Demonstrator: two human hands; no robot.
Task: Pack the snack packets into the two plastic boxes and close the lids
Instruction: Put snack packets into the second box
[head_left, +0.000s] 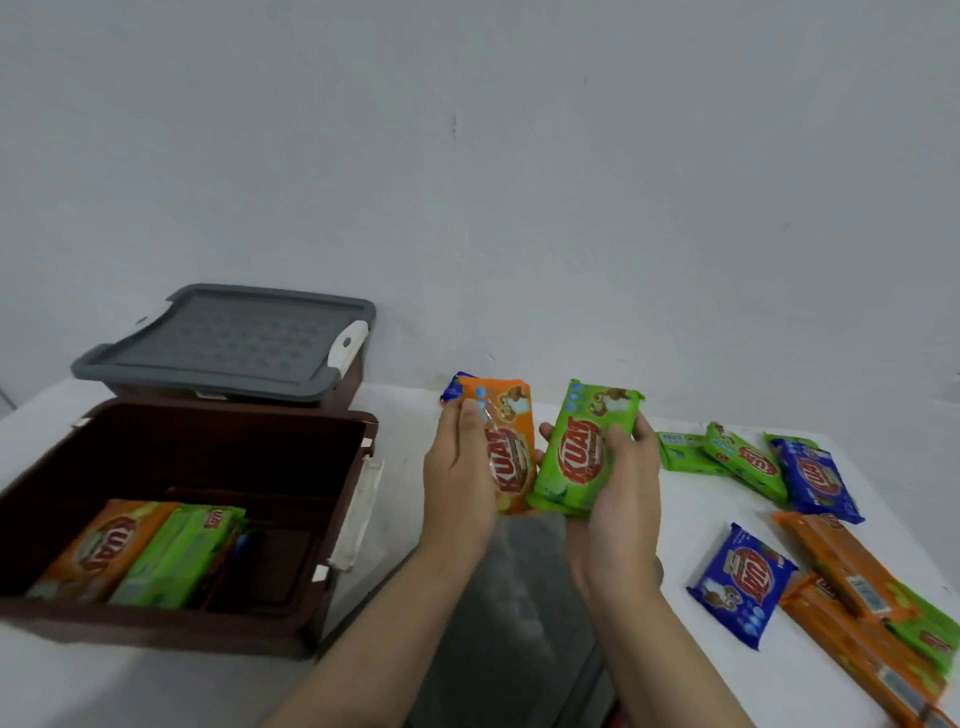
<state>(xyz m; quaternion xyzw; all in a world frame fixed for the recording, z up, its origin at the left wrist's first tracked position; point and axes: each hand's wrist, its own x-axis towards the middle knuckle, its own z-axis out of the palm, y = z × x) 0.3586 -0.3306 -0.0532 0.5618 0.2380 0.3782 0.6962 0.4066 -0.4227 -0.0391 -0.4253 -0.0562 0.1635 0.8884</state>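
Left hand (460, 470) grips an orange packet (511, 447) reading "KUAT", with a blue packet (453, 385) tucked behind it. Right hand (621, 480) grips a green packet (584, 449), also "KUAT". Both are held up side by side over the white bench (691, 525). Open brown box (291, 467) at left holds orange, green and other packets stood on edge. Second box (345, 379) behind it carries a grey lid (228, 343), white latch. Loose packets (810, 545) in green, blue and orange lie at right on the bench; small print unreadable.
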